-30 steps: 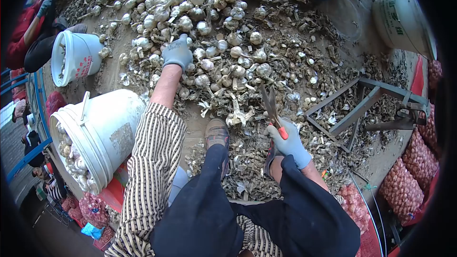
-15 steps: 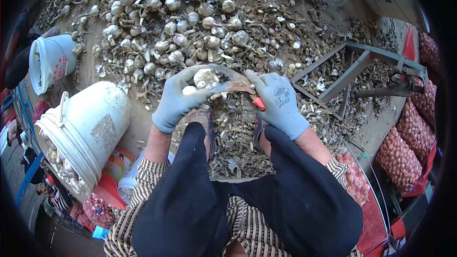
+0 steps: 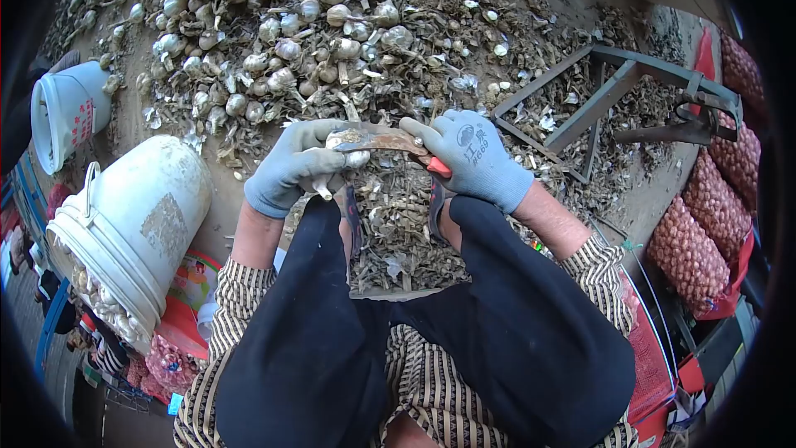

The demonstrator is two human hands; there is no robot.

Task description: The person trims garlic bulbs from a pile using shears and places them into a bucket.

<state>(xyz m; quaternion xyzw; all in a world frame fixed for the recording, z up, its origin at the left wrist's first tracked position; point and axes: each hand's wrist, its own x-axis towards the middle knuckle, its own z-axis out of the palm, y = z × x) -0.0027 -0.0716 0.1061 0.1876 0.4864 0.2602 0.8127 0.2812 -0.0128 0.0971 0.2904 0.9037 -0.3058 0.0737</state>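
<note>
My left hand (image 3: 290, 164), in a grey-white work glove, is closed around a garlic bulb (image 3: 338, 141). A second pale piece with a stem (image 3: 322, 187) pokes out below those fingers, probably more garlic. My right hand (image 3: 477, 159), gloved the same way, grips a curved, rusty-bladed knife (image 3: 390, 141); part of its red handle shows under the fingers. The blade spans the gap between both hands, its far end lying over the bulb at my left fingertips. Much of the bulb is hidden by blade and glove.
Loose garlic bulbs (image 3: 282, 50) and dry trimmings (image 3: 406, 232) cover the ground ahead and between my feet. A tilted white bucket (image 3: 157, 207) of garlic stands left, a smaller bucket (image 3: 79, 112) beyond. A metal frame (image 3: 605, 108) and filled net sacks (image 3: 688, 253) lie right.
The knife blade has come to lie over the bulb at my left fingertips. My left hand has turned and closed further, covering more of the garlic. The whole view has shifted slightly.
</note>
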